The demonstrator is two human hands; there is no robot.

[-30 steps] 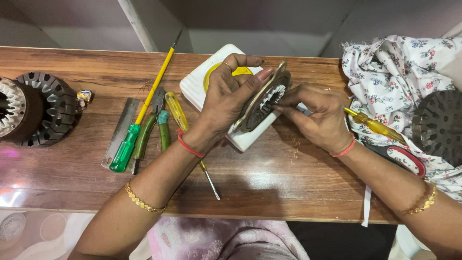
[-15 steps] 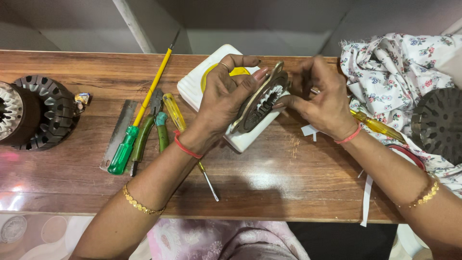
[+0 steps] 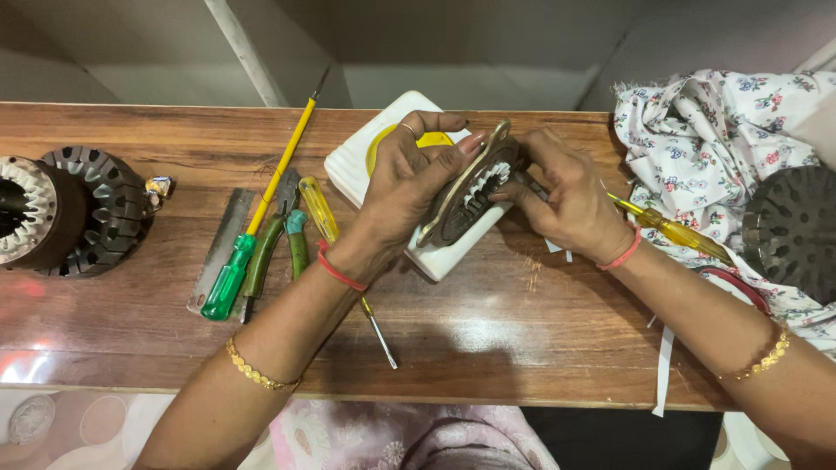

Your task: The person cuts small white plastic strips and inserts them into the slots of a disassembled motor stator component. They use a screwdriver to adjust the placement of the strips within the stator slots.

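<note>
I see the left hand (image 3: 409,187) wrapped over the top of a round metal stator (image 3: 470,196), fingers curled on its rim, holding it on edge at a tilt. The right hand (image 3: 570,196) presses in from 3 o'clock, fingertips on the stator's toothed face; I cannot tell whether it pinches anything small there. The stator sits at table centre, over a white box (image 3: 357,161) that carries a yellow tape roll (image 3: 431,139), mostly hidden by the left hand.

At 9 o'clock of the hands lie a yellow screwdriver (image 3: 261,213) with a green handle, green pliers (image 3: 279,244), a steel ruler (image 3: 218,252) and a slim tester (image 3: 335,244) running under the left wrist. Far at 9 o'clock stands a dark motor (image 3: 78,209). At 3 o'clock a second yellow driver (image 3: 670,228) pokes from behind the right wrist onto a floral cloth (image 3: 697,130), with a black vented cover (image 3: 792,231) on it. White paper strips (image 3: 664,365) lie on the wooden table (image 3: 522,339).
</note>
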